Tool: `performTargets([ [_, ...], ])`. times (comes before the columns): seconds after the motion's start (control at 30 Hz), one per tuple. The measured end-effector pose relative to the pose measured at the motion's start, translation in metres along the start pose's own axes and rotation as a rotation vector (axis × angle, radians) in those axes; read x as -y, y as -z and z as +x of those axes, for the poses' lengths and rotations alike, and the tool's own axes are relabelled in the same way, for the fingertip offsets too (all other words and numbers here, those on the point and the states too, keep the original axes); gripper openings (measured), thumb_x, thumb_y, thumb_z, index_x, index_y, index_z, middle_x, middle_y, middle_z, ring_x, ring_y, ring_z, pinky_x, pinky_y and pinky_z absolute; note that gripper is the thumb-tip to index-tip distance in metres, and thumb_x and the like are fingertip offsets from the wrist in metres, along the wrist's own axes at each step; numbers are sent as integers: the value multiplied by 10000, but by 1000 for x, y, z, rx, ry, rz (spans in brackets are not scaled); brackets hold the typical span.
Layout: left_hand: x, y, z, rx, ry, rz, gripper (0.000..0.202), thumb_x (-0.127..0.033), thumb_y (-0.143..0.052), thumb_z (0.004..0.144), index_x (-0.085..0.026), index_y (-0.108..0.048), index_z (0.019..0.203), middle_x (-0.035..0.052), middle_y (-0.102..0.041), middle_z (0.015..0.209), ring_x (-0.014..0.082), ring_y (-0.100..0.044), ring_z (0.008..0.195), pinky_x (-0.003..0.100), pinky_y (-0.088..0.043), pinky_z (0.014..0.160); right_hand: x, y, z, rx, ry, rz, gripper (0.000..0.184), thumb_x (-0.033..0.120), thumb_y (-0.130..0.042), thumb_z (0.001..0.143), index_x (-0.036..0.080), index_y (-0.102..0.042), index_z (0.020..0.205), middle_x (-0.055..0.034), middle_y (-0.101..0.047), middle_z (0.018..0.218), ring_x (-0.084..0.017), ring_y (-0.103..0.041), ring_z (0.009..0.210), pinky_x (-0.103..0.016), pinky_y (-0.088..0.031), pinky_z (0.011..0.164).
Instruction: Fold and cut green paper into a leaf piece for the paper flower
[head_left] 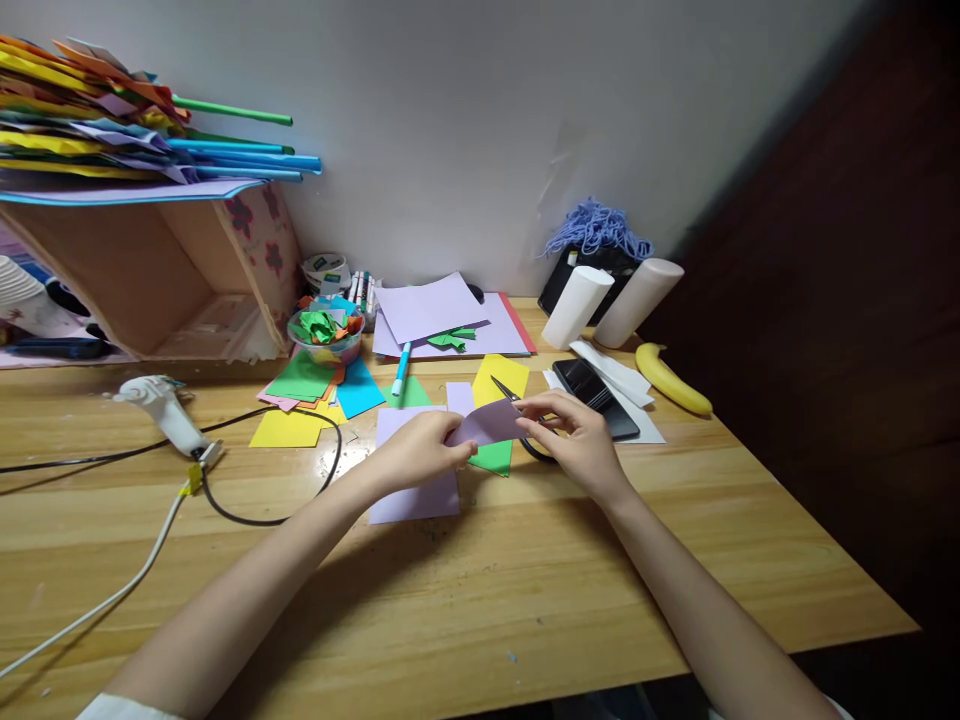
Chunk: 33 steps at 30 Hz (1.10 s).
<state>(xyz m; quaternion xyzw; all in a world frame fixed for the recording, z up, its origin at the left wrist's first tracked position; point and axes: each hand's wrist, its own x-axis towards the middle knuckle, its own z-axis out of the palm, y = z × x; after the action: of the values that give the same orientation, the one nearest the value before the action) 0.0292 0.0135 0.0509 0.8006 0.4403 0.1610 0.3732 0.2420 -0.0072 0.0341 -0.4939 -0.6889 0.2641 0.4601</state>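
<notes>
A small piece of purple paper (491, 423) is held up between my two hands, bent slightly along its length. My left hand (424, 447) pinches its left end, while my right hand (574, 437) grips the right end between thumb and fingers. Below my left hand lies a larger purple sheet (416, 503), partly covered by the wrist. Scissors (504, 387) with dark handles rest near my right hand, which hides part of them. Around the held piece are a yellow sheet (501, 375), a green sheet (493, 460) and a small purple strip (460, 398).
Colored paper squares (300, 378) and a tub of scraps (326, 335) sit left. A blue marker (402, 369) lies mid-table. A phone (596, 398), a banana (673, 380) and white rolls (577, 306) stand right. A black cable (247, 522) loops at left.
</notes>
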Motion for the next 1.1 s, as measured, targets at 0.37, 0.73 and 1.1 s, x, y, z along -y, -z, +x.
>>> performTargets([
  [0.37,-1,2,2,33,-4,-82,284,-383,-456,791,-155,-616,735,28,-609,671,159,-522,619,256,-353,562,-4,0,-1,79,78,-173,149,227,-592,754,218,-598,903,-22,-649,821,-160,-606,710,-305,-501,696],
  [0.73,-9,5,-1,177,57,-428,299,-437,-539,753,-182,-647,867,36,-659,846,170,-582,759,262,-437,658,-5,-5,-9,238,496,-335,258,121,-440,827,227,-671,875,-58,-645,890,-169,-627,902,-287,-511,728],
  [1.1,2,10,1,175,116,-591,264,-263,-642,672,-177,-629,922,32,-668,912,170,-588,833,268,-441,739,-6,-5,-6,262,693,-177,195,91,-491,821,210,-645,811,-28,-694,856,-152,-620,914,-401,-450,939],
])
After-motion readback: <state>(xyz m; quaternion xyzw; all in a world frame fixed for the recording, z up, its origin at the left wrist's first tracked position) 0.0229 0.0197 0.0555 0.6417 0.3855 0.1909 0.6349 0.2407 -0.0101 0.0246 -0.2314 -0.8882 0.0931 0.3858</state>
